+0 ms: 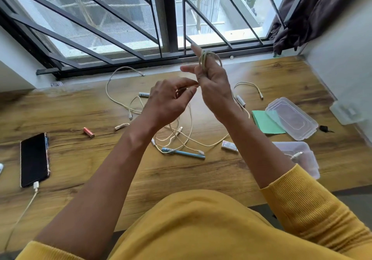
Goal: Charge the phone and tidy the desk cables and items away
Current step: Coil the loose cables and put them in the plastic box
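Right hand (209,82) raised over the middle of the desk (84,106), cream cable coil (208,59) looped round its upright fingers, grip closed on the loops. Left hand (171,100) just beside it, thumb and forefinger pinching the cable's loose strand near the right palm.

Below both hands: tangle of cream cables (177,135) on the desk centre, a blue pen (187,153) lying at its near side, a small white pack (229,146) to the right. Another loose cable (118,86) trails toward the far edge by the window frame (169,18). Red battery (88,132) left of centre, apart from the tangle.

Right edge: clear plastic box (291,118) overlapping a green paper (265,123); second clear box (302,157) nearer, a cable plug inside (rest hidden by the forearm).

Phone (34,159) flat at the left edge, screen dark, charging cable (30,199) plugged into its near end and running off the near edge
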`<action>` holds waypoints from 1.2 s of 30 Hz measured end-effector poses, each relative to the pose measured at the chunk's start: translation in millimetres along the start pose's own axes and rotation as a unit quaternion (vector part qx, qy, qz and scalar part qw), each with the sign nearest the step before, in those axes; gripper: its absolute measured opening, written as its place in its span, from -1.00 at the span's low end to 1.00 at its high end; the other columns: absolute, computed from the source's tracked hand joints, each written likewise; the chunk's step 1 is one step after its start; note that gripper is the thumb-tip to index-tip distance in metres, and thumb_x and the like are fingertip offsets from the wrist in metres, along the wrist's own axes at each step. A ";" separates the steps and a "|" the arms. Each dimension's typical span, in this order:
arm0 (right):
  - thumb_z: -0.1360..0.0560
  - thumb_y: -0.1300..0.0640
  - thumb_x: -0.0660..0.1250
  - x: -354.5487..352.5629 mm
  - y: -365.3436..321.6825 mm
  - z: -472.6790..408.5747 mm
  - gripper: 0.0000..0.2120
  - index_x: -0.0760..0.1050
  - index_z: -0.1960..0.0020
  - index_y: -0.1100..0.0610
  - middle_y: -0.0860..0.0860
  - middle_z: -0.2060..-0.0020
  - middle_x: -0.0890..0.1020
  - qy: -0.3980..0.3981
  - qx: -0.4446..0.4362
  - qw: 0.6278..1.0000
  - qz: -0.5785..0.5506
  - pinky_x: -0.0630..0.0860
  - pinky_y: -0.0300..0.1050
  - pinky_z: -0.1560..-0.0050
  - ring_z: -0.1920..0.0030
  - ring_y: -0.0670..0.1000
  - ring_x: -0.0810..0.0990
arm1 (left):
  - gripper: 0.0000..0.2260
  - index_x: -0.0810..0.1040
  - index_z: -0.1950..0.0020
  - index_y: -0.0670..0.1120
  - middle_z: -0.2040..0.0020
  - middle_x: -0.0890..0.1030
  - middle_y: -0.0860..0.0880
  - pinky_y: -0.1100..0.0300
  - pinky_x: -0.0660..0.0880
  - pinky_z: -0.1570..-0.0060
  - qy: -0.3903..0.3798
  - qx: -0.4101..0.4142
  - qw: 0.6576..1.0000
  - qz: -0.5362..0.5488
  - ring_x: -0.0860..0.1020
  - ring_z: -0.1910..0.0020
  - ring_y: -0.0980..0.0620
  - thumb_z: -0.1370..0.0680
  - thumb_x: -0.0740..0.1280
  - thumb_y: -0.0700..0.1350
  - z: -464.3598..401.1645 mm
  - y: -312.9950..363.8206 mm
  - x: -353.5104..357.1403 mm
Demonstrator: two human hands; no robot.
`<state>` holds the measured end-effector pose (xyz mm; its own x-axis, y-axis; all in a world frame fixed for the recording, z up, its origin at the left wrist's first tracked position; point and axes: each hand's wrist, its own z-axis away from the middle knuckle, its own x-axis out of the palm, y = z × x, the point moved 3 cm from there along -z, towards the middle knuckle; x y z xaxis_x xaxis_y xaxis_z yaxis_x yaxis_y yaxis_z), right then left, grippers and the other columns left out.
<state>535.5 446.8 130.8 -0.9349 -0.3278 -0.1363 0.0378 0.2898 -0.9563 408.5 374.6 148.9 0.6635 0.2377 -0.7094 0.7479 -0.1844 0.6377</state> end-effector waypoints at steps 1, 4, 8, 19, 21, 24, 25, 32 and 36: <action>-0.71 0.06 0.14 1.6 3.7 -0.6 -0.55 0.37 -0.59 -0.11 -0.15 -0.07 0.70 -0.003 -0.011 0.999 0.048 0.58 0.25 -0.28 -0.22 0.03 0.69 | -0.79 0.73 -0.24 0.03 0.14 0.67 0.23 0.24 0.52 0.14 0.004 0.001 1.000 0.005 0.58 0.21 0.33 -0.66 0.36 -0.04 -2.0 -0.7 -1.6; -0.68 -0.02 0.13 0.6 14.6 -3.3 -0.56 0.36 -0.53 -0.26 -0.11 -0.04 0.72 -0.018 -0.010 0.988 0.155 0.54 0.38 -0.23 -0.10 0.01 0.70 | -0.79 0.73 -0.24 0.00 0.16 0.67 0.21 0.33 0.41 0.26 0.012 -0.008 0.999 0.037 0.55 0.30 0.31 -0.68 0.34 -0.13 -5.7 -6.1 -8.4; -0.69 -0.18 0.07 -3.6 9.4 0.2 -0.64 0.48 -0.25 0.02 0.01 0.28 0.66 -0.093 0.046 0.981 0.163 0.55 0.23 0.04 0.22 -0.01 0.63 | -0.72 0.59 -0.37 -0.07 0.20 0.68 -0.05 0.32 0.43 0.25 0.025 -0.027 0.989 0.146 0.56 0.32 0.17 -0.67 0.29 -0.17 -8.5 -13.2 -20.4; -0.76 -0.20 -0.07 5.7 -7.1 17.6 -0.30 0.60 -0.13 0.35 -0.02 0.50 0.39 -0.364 0.134 0.922 0.000 0.24 -0.11 0.34 0.48 -0.02 0.23 | -0.77 0.66 -0.20 -0.07 0.34 0.64 0.04 0.20 0.46 0.26 -0.044 0.009 0.997 0.065 0.60 0.37 0.11 -0.58 0.33 -0.20 -15.7 -18.5 -32.0; -0.77 -0.12 0.01 3.8 -8.5 18.1 -0.36 0.60 -0.12 0.41 0.00 0.52 0.30 -0.400 0.147 0.902 -0.065 0.20 -0.05 0.32 0.50 -0.01 0.17 | -0.84 0.66 -0.13 -0.08 0.37 0.53 0.02 0.16 0.38 0.28 -0.041 -0.004 0.995 0.091 0.46 0.39 0.05 -0.60 0.33 -0.14 -15.2 -21.9 -32.2; -0.77 0.01 0.03 -2.7 -14.1 17.0 -0.52 0.59 -0.11 0.34 -0.06 0.55 0.27 -0.416 0.146 0.885 -0.148 0.43 0.01 0.07 0.52 -0.03 0.19 | -0.86 0.60 -0.02 -0.20 0.34 0.47 0.04 0.17 0.36 0.26 -0.036 -0.023 0.978 0.206 0.39 0.33 0.09 -0.64 0.27 -0.19 -14.0 -25.3 -32.4; -0.78 0.03 0.00 -4.6 -17.3 15.9 -0.53 0.58 -0.11 0.30 -0.07 0.56 0.26 -0.411 0.138 0.883 -0.178 0.50 0.00 -0.05 0.53 -0.03 0.22 | -0.86 0.58 0.01 -0.21 0.34 0.48 0.11 0.25 0.34 0.27 -0.033 -0.030 0.971 0.234 0.38 0.34 0.14 -0.65 0.24 -0.21 -12.8 -25.3 -32.2; -0.80 0.08 -0.11 -8.3 -36.4 -1.1 -0.54 0.50 -0.24 0.30 -0.04 0.48 0.40 -0.282 0.080 0.892 -0.344 0.53 -0.06 0.06 0.38 0.01 0.46 | -0.77 0.61 -0.01 -0.11 0.29 0.44 -0.10 0.14 0.30 0.30 -0.037 -0.062 0.950 0.303 0.36 0.33 0.00 -0.74 0.18 -0.20 -4.2 -27.8 -22.5; -0.79 0.12 -0.09 -0.8 -41.6 -6.8 -0.60 0.34 -0.42 0.34 -0.02 0.35 0.54 -0.240 0.047 0.881 -0.405 0.44 0.01 -0.10 0.08 0.09 0.65 | -0.84 0.57 -0.13 -0.23 0.25 0.47 -0.17 0.10 0.50 0.25 -0.046 -0.047 0.956 0.284 0.46 0.28 -0.11 -0.74 0.21 -0.22 -4.7 -24.5 -15.0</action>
<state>532.3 441.2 172.4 -0.4129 -0.7422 0.5278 -0.5229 -0.2812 -0.8046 380.2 380.1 145.3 0.9648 0.0386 -0.2603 0.2630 -0.1707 0.9496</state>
